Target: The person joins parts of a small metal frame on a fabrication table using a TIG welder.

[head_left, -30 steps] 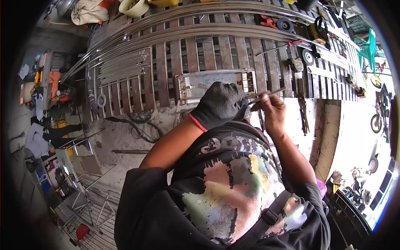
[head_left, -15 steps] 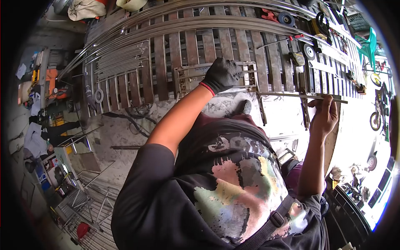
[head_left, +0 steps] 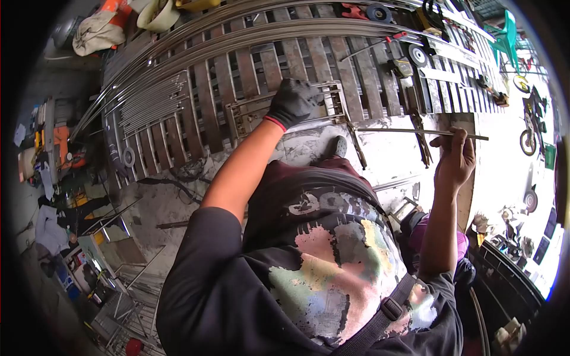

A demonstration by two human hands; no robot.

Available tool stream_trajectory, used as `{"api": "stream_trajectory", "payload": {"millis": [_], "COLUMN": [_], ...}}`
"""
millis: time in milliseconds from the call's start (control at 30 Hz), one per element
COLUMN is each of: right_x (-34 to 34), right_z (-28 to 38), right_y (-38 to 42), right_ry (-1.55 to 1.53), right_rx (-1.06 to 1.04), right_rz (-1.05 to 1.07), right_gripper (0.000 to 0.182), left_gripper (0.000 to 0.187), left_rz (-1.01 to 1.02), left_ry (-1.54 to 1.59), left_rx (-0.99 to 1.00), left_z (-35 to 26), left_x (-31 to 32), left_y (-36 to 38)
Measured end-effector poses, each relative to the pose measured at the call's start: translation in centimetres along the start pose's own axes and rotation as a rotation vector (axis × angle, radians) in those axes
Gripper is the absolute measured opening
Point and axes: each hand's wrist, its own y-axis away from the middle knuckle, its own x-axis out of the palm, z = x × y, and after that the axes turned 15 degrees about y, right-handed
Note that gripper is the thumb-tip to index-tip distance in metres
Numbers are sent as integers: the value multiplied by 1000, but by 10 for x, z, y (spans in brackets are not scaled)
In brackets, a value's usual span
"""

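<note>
My left hand [head_left: 294, 99], in a dark glove with a red cuff, is closed in a fist over a rectangular metal frame [head_left: 237, 123] at the bench's near edge. Whatever its fingers may grip is hidden. Bare, my right hand [head_left: 456, 159] pinches a thin metal rod [head_left: 404, 130] near its right end. The rod lies roughly level, pointing left, its far tip just right of the frame.
The slatted metal bench [head_left: 208, 98] carries long thin rods [head_left: 237, 44], a bundle of short rods [head_left: 151, 104], a red-handled tool [head_left: 380, 44], a tape measure [head_left: 402, 67] and a wheel [head_left: 418, 56]. A green chair [head_left: 504, 37] stands at the far right.
The view has shifted, so the bench appears further left and higher. The rod in my right hand has drawn slightly right, away from the frame. My left fist stays over the frame.
</note>
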Motion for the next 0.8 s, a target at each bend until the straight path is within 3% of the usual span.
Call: {"api": "stream_trajectory", "payload": {"millis": [33, 167, 200, 333, 500, 600, 700, 733, 800], "right_x": [-2, -10, -11, -17, -15, -10, -5, -1, 14], "right_z": [2, 6, 7, 3, 4, 7, 4, 5, 11], "right_y": [1, 2, 3, 6, 8, 7, 4, 5, 7], "right_ry": [9, -13, -28, -42, -45, -33, -13, -6, 12], "right_rx": [-4, -14, -16, -1, 7, -4, 0, 22, 59], "right_rz": [0, -20, -19, -28, -45, -43, -39, -32, -21], "right_gripper": [37, 36, 36, 33, 33, 36, 35, 35, 35], "left_gripper": [24, 19, 27, 25, 71, 84, 85, 85, 81], "left_rz": [-38, 149, 50, -13, -247, -225, -15, 219, 20], "left_ry": [21, -74, -105, -157, -245, -295, -354, -287, -301], "left_rx": [11, -43, 22, -29, -101, -216, -220, -415, -300], "left_z": [2, 5, 3, -8, -45, -59, -35, -34, -39], "left_x": [-2, -1, 0, -8, -38, -42, -19, -19, -21], "left_y": [1, 0, 1, 3, -29, -29, 0, 6, 6]}}
